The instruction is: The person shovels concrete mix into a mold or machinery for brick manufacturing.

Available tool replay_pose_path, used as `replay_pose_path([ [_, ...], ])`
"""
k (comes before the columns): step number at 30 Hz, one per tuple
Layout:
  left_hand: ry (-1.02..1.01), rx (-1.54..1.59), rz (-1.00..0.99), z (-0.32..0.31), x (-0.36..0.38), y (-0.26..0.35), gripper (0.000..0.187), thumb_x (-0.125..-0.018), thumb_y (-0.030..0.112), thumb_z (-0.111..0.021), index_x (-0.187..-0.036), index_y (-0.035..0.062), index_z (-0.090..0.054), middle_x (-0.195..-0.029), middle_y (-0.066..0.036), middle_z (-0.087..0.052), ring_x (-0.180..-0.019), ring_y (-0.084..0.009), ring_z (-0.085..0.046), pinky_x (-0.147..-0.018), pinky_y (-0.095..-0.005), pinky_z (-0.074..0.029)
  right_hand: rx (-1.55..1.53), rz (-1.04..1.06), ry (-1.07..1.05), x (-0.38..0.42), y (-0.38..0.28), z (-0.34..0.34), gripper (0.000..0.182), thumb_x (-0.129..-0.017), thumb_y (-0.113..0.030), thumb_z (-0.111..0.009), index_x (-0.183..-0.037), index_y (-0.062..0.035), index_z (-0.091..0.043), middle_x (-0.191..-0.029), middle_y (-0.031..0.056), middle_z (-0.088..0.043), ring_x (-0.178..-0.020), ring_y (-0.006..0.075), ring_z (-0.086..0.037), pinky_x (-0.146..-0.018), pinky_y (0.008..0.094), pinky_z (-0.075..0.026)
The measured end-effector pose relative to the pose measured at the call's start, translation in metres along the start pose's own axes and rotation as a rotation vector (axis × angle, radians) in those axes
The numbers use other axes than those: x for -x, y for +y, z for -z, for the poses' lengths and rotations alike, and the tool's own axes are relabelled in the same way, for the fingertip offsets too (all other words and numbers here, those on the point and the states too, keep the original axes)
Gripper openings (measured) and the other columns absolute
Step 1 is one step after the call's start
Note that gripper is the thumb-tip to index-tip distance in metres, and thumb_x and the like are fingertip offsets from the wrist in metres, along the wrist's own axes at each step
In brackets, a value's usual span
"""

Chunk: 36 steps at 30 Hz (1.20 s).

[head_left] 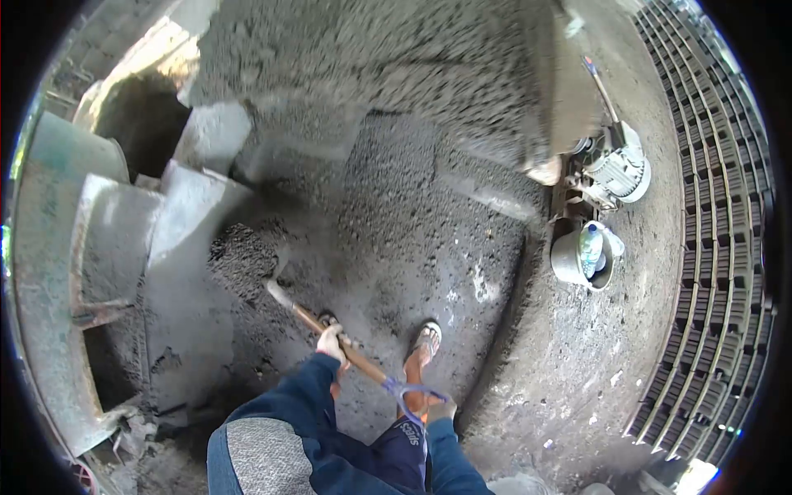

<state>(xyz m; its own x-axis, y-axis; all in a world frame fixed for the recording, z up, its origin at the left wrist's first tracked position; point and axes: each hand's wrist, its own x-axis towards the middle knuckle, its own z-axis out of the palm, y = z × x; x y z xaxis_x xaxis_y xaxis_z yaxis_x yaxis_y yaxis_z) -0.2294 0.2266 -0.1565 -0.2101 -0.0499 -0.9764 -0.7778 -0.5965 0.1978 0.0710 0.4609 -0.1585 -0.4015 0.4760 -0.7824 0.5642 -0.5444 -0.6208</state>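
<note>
A shovel [367, 365] with a wooden shaft and a purple D-shaped handle slants across in front of me. My left hand [330, 340], in a pale glove, is closed round the shaft partway down. At the top end, my right hand [441, 408] grips the D-handle. Dark, gravelly mix [243, 260] lies heaped on the blade at the left and hides most of it. Around the blade the picture is smeared by motion. A large mound of the same grey mix [371, 58] rises ahead of me.
Pale metal chutes [194, 206] and a greenish metal machine body [62, 247] stand at the left. On the right are an electric motor [619, 173] and a white bucket [568, 257] with a bottle in it. Racks of dark blocks [718, 239] line the far right.
</note>
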Motion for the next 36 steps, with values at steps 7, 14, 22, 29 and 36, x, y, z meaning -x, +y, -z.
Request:
replay_pose_path([
  [7,-0.2,0.049,-0.277,-0.088,0.236,0.043,0.02,-0.088,0.028,-0.065,-0.081,0.0132,-0.054,-0.062,-0.004,-0.05,-0.053,-0.0232,-0.052,-0.063,-0.0473,-0.052,-0.456,-0.546,-0.233,0.047,-0.086,-0.001,0.005,-0.084,-0.005,-0.056,-0.085,-0.0038,-0.061,-0.067,0.0121,-0.059,-0.054,0.0275,-0.057,-0.054,0.0383,-0.05],
  [14,-0.343,-0.069,-0.651,-0.138,0.327,0.121,0.021,-0.087,0.026,-0.069,-0.084,0.0121,-0.053,-0.065,-0.005,-0.053,-0.056,-0.0241,-0.056,-0.064,-0.0476,-0.054,-0.261,-0.564,-0.384,0.017,-0.161,-0.094,0.002,-0.083,-0.001,-0.06,-0.084,-0.0015,-0.061,-0.07,0.0107,-0.059,-0.053,0.0248,-0.055,-0.049,0.0364,-0.045],
  [22,-0.114,0.199,-0.051,-0.068,0.13,-0.047,0.022,-0.091,0.025,-0.065,-0.086,0.0094,-0.05,-0.065,-0.009,-0.051,-0.053,-0.0263,-0.054,-0.062,-0.0525,-0.053,0.018,-0.271,-0.056,0.086,-0.198,0.065,0.012,-0.079,-0.012,-0.068,-0.076,-0.0049,-0.059,-0.06,0.0063,-0.055,-0.053,0.0221,-0.057,-0.048,0.035,-0.046],
  [29,-0.155,0.251,0.497,-0.033,0.002,-0.231,0.024,-0.09,0.033,-0.065,-0.091,0.0103,-0.058,-0.066,-0.012,-0.054,-0.061,-0.0329,-0.056,-0.065,-0.0574,-0.054,0.227,-0.061,0.484,0.108,-0.193,0.103,0.009,-0.085,-0.002,-0.063,-0.094,-0.0015,-0.065,-0.075,0.0066,-0.062,-0.058,0.0193,-0.055,-0.052,0.0378,-0.044],
  [36,-0.059,0.212,0.164,0.096,-0.106,-0.022,0.021,-0.086,0.027,-0.064,-0.091,0.0074,-0.056,-0.062,-0.013,-0.05,-0.05,-0.0347,-0.054,-0.058,-0.051,-0.054,1.475,0.971,-0.444,-0.043,0.053,0.047,0.012,-0.084,-0.003,-0.062,-0.095,-0.0012,-0.067,-0.08,0.0097,-0.066,-0.065,0.0234,-0.063,-0.062,0.0354,-0.051],
])
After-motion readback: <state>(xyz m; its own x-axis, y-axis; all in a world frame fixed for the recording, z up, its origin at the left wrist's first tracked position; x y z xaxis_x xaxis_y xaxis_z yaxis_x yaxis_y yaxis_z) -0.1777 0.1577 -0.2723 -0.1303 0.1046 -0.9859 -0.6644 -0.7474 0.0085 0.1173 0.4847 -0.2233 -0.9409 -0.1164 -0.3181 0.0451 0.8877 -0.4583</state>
